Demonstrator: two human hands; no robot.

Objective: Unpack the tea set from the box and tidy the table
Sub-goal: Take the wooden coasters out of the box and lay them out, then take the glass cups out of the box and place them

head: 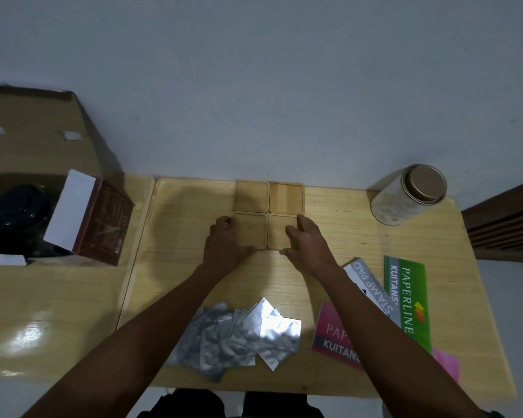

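Observation:
Several square wooden coasters lie in a two-by-two block at the back of the wooden table (360, 239). The far-left coaster (251, 195) and far-right coaster (286, 197) are untouched. My left hand (225, 244) rests against the left and front edges of the near-left coaster (252, 229). My right hand (305, 244) lies over the near-right coaster (280, 233), fingers at its right edge and thumb at its front edge. An open cardboard box (43, 140) at the left holds a dark teapot-like item (11, 212) and a brown carton (98, 218).
A pile of silver foil sachets (239, 336) lies near the front edge. A cylindrical tin (408, 194) stands at the back right. A stamp pad box (370, 286), a green receipt book (408, 300) and a pink receipt book (334, 333) lie at the right.

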